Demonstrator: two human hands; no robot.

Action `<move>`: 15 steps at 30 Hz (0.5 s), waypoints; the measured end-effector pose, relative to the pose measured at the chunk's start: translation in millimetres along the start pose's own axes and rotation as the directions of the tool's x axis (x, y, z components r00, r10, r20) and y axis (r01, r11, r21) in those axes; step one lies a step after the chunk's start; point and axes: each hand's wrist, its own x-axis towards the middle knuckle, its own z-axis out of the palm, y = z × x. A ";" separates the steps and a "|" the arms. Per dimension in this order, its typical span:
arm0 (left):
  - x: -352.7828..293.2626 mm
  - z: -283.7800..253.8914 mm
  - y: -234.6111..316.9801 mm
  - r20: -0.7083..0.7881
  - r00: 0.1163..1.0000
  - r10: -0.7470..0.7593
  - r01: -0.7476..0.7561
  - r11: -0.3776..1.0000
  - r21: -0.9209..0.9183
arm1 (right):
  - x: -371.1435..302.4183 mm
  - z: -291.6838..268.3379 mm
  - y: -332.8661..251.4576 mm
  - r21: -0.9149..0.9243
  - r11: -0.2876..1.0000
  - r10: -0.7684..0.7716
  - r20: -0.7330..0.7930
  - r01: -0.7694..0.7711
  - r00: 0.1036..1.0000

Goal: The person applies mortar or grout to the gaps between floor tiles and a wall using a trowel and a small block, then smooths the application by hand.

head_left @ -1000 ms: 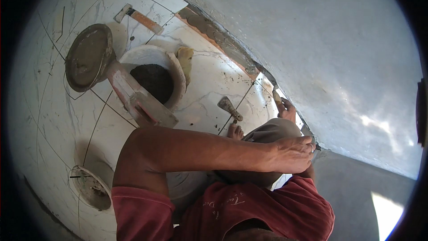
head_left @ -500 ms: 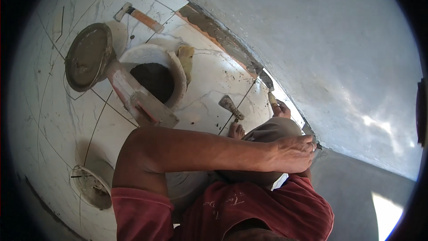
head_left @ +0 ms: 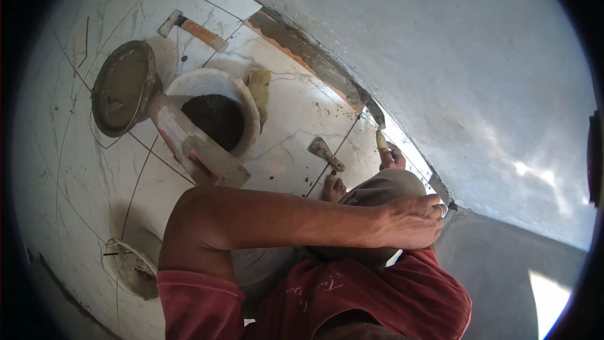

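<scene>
My right hand [head_left: 393, 156], partly behind my knee, is closed around the pale handle of a small trowel [head_left: 382, 141]. The trowel's dark blade lies against the gap at the wall's foot, where the mortar strip [head_left: 302, 49] meets a white tile strip [head_left: 408, 149]. My left arm crosses in front of my body. My left hand [head_left: 412, 221], a ring on one finger, is bent with curled fingers beside my knee; what lies under them is hidden. A mortar-smeared scraper [head_left: 326, 153] lies on the floor near my foot.
A bucket [head_left: 253, 104] of dark mortar stands left of centre, with a float [head_left: 200, 148] leaning on it and a yellow sponge [head_left: 258, 91] at its side. Around it are a round mortar-coated pan [head_left: 124, 88], a hammer [head_left: 200, 31] and a smaller bucket [head_left: 133, 269]. The grey wall [head_left: 453, 75] bounds the right.
The trowel's blade has turned and now shows narrower, still at the wall's foot. My right hand has shifted slightly. My left hand stays by the knee, and the whole view has tilted a little.
</scene>
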 end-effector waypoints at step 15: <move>0.1 -5.8 -6.3 0.012 1.000 0.002 -0.002 0.999 -0.037 | -23.2 -42.5 -61.8 -0.682 0.575 -0.521 0.120 0.452 0.845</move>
